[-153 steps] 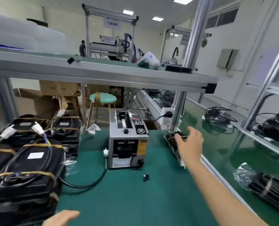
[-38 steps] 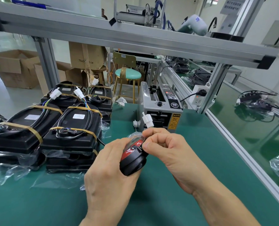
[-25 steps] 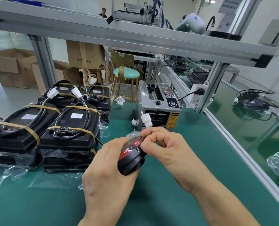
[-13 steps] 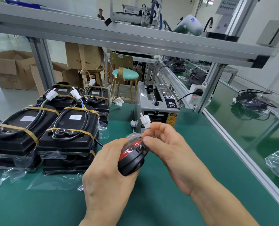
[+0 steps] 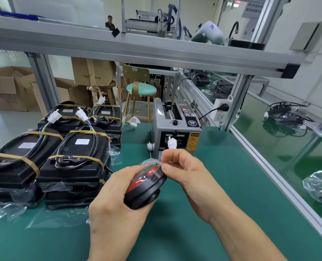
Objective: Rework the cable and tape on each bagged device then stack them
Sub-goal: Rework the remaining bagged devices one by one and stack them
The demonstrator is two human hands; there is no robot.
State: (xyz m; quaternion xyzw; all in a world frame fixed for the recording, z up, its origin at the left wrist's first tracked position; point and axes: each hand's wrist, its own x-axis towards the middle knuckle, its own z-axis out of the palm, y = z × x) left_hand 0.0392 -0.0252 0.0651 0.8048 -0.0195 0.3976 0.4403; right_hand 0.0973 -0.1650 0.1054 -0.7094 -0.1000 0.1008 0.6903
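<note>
The left hand grips a round black-and-red device in a clear plastic bag, held above the near middle of the green bench mat. The right hand pinches the bag's top edge, a white plastic connector poking up just beyond its fingers. Far left sit stacks of black bagged devices bound with tan tape, and the grey tape dispenser stands just behind the hands.
</note>
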